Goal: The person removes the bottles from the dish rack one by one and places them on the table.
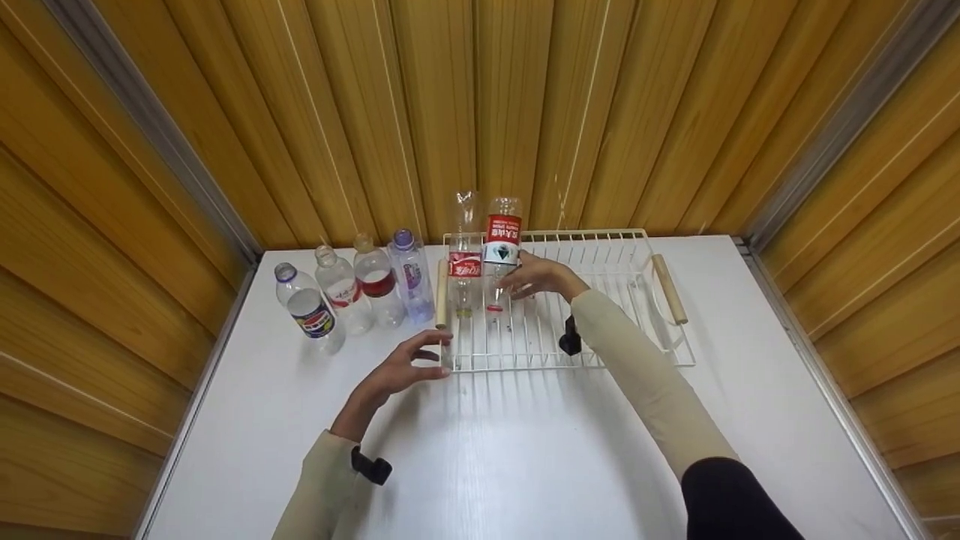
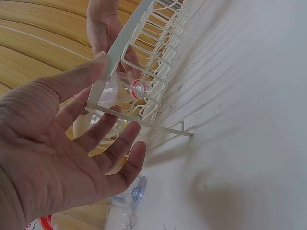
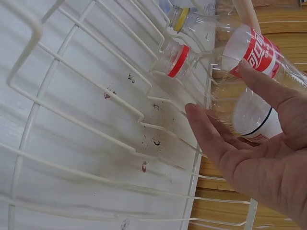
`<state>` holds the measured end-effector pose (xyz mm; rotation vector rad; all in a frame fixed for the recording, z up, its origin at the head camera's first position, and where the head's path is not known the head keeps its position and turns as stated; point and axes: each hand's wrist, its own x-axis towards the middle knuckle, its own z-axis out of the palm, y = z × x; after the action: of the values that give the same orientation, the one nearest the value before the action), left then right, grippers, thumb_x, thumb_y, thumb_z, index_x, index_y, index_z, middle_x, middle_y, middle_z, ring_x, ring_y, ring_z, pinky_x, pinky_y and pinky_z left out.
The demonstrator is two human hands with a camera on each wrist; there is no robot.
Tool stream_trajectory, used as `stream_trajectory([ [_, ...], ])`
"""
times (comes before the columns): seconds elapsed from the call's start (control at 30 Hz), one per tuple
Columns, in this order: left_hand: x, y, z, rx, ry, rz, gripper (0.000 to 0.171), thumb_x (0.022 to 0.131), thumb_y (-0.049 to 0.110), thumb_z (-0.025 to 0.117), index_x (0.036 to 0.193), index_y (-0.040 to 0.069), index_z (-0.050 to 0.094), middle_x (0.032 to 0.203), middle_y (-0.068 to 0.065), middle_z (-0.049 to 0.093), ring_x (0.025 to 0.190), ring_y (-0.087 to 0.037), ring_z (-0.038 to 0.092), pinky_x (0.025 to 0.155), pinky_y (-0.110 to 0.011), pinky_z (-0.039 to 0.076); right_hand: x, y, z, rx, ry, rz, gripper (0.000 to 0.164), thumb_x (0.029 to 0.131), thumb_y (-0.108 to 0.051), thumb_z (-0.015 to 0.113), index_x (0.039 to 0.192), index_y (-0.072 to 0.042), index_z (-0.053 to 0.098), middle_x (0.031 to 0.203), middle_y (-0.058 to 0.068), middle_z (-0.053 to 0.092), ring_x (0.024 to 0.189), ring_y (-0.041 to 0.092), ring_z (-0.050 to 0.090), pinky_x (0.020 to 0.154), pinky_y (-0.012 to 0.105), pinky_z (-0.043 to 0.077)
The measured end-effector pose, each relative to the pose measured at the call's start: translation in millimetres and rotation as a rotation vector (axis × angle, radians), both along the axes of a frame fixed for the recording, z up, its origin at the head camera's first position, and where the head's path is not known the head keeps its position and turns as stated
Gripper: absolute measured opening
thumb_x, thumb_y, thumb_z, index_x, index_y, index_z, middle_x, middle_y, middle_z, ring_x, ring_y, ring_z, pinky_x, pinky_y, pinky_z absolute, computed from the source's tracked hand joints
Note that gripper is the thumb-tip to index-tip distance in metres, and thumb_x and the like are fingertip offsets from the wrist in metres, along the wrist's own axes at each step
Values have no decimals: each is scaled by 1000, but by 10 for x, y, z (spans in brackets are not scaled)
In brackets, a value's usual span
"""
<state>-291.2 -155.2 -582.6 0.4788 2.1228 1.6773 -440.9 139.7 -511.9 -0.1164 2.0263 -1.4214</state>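
My right hand holds a clear plastic bottle with a red and white label, upside down in the white wire dish rack. Its red-ringed neck points down at the wires; in the right wrist view, thumb and fingers lie on either side of the bottle. Beside it, another upturned bottle with a red label leans in the rack's left end. At the front left corner, my left hand pinches the rack rim between thumb and index finger, the other fingers loosely bent below.
Several empty bottles stand upright left of the rack, among them one with a blue and yellow label and a purple-tinted one. The rack has wooden handles at both ends. Wooden panel walls enclose the white table.
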Motion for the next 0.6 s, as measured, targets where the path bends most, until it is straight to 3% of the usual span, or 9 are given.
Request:
stream_trajectory([
  [0.33, 22, -8, -7, -11, 31, -3, 61, 92, 14, 75, 146, 7, 50, 152, -24, 46, 135, -49, 48, 110, -56, 44, 92, 137, 77, -12, -8, -59, 82, 96, -5, 69, 156, -7, 15, 118, 11, 50, 113, 32, 61, 112, 52, 47],
  [0.47, 35, 2, -1, -21, 19, 3, 63, 92, 14, 75, 148, 4, 47, 153, -23, 46, 135, -49, 48, 110, -58, 44, 180, 259, 143, -13, 6, -80, 79, 96, -6, 68, 155, -6, 16, 117, 11, 49, 115, 34, 59, 110, 51, 50],
  [0.6, 40, 18, 7, -20, -1, 14, 60, 92, 13, 75, 147, 9, 50, 153, -20, 46, 136, -47, 48, 112, -59, 41, 274, 412, 208, -47, 17, -91, 80, 97, -8, 67, 156, -6, 13, 124, 15, 47, 120, 35, 55, 111, 52, 48],
])
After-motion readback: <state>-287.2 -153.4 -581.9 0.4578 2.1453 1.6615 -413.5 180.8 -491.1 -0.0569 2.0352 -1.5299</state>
